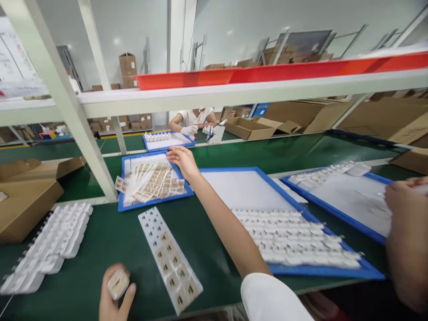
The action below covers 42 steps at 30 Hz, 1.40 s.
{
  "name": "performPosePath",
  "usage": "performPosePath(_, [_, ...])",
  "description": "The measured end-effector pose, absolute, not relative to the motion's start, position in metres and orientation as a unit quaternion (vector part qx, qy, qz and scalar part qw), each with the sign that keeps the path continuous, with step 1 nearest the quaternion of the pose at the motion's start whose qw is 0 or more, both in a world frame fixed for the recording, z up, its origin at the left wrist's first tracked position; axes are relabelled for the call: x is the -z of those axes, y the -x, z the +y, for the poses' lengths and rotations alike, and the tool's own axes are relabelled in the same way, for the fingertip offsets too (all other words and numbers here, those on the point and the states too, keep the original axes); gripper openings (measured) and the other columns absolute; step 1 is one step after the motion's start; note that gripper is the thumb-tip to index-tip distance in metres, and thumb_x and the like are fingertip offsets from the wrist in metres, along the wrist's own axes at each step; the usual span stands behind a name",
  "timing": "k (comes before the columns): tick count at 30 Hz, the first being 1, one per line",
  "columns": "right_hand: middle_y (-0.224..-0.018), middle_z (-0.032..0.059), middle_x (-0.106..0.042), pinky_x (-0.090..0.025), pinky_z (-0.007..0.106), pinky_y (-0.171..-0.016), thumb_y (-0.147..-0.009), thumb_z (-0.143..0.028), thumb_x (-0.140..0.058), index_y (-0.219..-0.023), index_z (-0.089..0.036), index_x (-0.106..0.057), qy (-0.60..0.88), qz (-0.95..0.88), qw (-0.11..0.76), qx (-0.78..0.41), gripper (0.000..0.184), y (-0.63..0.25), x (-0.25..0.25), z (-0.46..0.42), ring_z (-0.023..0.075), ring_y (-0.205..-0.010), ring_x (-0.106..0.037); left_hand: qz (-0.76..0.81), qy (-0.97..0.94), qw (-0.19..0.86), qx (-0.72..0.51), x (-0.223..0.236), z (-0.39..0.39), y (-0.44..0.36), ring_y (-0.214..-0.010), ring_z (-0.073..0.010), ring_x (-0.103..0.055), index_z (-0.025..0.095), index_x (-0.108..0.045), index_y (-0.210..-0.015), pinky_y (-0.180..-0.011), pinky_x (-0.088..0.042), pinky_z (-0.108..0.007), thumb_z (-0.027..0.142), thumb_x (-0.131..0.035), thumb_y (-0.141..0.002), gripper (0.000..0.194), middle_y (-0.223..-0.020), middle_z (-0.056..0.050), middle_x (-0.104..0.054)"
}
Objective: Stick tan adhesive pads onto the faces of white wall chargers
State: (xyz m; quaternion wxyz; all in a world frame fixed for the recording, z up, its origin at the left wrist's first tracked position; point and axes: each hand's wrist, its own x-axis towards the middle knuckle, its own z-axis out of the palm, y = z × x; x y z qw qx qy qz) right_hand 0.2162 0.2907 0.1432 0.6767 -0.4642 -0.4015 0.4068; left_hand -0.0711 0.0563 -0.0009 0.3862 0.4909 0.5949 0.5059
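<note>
Green covers the desk (103, 236) under your two hands. Your left hand (115, 292), between seven and eight o'clock, grips one white part (118, 284); your right hand (182, 161), towards nine, bends by one blue tray (133, 205); you can't tell its grip. One label sheet (170, 264) lies at seven, bare desk either side. One shelf (214, 99) crosses twelve.

left hand (112, 305): holds white part (117, 284) | right hand (183, 161): at corner of blue-rimmed tray (157, 203)
</note>
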Motion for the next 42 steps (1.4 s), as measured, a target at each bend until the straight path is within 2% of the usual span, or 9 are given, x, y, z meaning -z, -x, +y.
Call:
performPosePath(3, [-0.08,0.0026,-0.075,-0.061,0.035,-0.078,-0.082,-0.024,-0.081,-0.087,-0.02,-0.076,0.447,-0.491,0.611,-0.431,0.008,-0.17,-0.126,0.149,0.0191,-0.072,-0.071,0.438,-0.557,0.5,-0.498,-0.026,0.047,0.069,-0.093,-0.0197,-0.066,0.023,-0.055,-0.117,-0.089,-0.054,-0.032,0.057,-0.074,-0.086,0.05,-0.096,-0.003,-0.066])
performPosePath(7, [-0.124,0.0052,-0.073,-0.061,0.044,-0.098,-0.085,-0.029,-0.079,-0.13,-0.04,-0.067,0.415,-0.704,0.539,-0.204,0.048,-0.132,-0.1,-0.011,0.0256,-0.113,-0.071,0.297,-0.6,0.619,-0.41,-0.051,0.031,0.063,-0.095,-0.0183,-0.066,0.026,-0.05,-0.128,-0.085,-0.055,-0.029,0.043,-0.072,-0.091,0.046,-0.109,-0.005,-0.064])
performPosePath(9, [-0.133,0.0069,-0.069,-0.062,0.044,-0.098,-0.086,-0.034,-0.08,-0.142,-0.043,-0.058,0.43,-0.713,0.532,-0.152,0.061,-0.122,-0.086,-0.052,0.0261,-0.118,-0.069,0.255,-0.62,0.634,-0.385,-0.05,0.016,0.06,-0.096,-0.0186,-0.067,0.028,-0.047,-0.134,-0.085,-0.056,-0.03,0.038,-0.07,-0.093,0.048,-0.117,-0.007,-0.062])
performPosePath(14, [-0.122,0.0104,-0.07,-0.063,0.042,-0.089,-0.092,-0.036,-0.074,-0.142,-0.032,-0.056,0.441,-0.695,0.553,-0.13,0.053,-0.115,-0.053,-0.075,0.0258,-0.11,-0.071,0.135,-0.719,0.538,-0.42,-0.024,-0.017,0.053,-0.117,-0.0216,-0.063,0.033,-0.025,-0.147,-0.102,-0.051,-0.036,0.018,-0.065,-0.094,0.069,-0.129,-0.008,-0.058])
performPosePath(23, [-0.115,0.0111,-0.065,-0.06,0.04,-0.079,-0.102,-0.035,-0.055,-0.147,-0.029,-0.054,0.403,-0.739,0.535,-0.071,0.046,-0.117,-0.021,-0.085,0.0242,-0.099,-0.066,0.128,-0.725,0.506,-0.449,0.003,-0.043,0.04,-0.104,-0.0191,-0.059,0.032,-0.022,-0.142,-0.091,-0.053,-0.034,0.006,-0.057,-0.081,0.075,-0.12,-0.006,-0.051])
performPosePath(31, [-0.113,0.006,-0.064,-0.059,0.038,-0.076,-0.098,-0.026,-0.059,-0.111,-0.036,-0.071,0.368,-0.68,0.611,-0.17,0.02,-0.12,-0.007,-0.083,0.0215,-0.099,-0.065,0.118,-0.706,0.553,-0.426,0.004,-0.037,0.028,-0.104,-0.0185,-0.059,0.035,-0.022,-0.138,-0.091,-0.049,-0.035,0.007,-0.053,-0.086,0.067,-0.121,-0.005,-0.048])
performPosePath(36, [-0.108,0.0071,-0.065,-0.06,0.036,-0.078,-0.097,-0.039,-0.063,-0.128,-0.03,-0.057,0.429,-0.641,0.611,-0.179,0.033,-0.129,-0.004,-0.084,0.021,-0.097,-0.067,0.131,-0.663,0.626,-0.39,0.016,-0.033,0.026,-0.107,-0.0217,-0.057,0.032,-0.032,-0.137,-0.096,-0.046,-0.038,0.035,-0.055,-0.098,0.045,-0.12,-0.006,-0.052])
performPosePath(39, [-0.103,0.0069,-0.068,-0.06,0.032,-0.075,-0.098,-0.044,-0.062,-0.134,-0.026,-0.05,0.462,-0.666,0.571,-0.13,0.042,-0.132,0.001,-0.077,0.0197,-0.091,-0.068,0.164,-0.568,0.705,-0.392,0.025,-0.029,0.02,-0.108,-0.0262,-0.056,0.027,-0.037,-0.138,-0.097,-0.046,-0.039,0.072,-0.055,-0.09,0.068,-0.119,-0.009,-0.054])
performPosePath(42, [-0.1,0.0077,-0.072,-0.06,0.032,-0.075,-0.103,-0.035,-0.054,-0.131,-0.023,-0.051,0.463,-0.695,0.549,-0.024,0.031,-0.128,0.011,-0.065,0.0192,-0.088,-0.069,0.243,-0.49,0.727,-0.415,0.028,-0.027,0.008,-0.091,-0.021,-0.056,0.025,-0.047,-0.127,-0.084,-0.046,-0.031,0.078,-0.065,-0.079,0.074,-0.103,-0.005,-0.056])
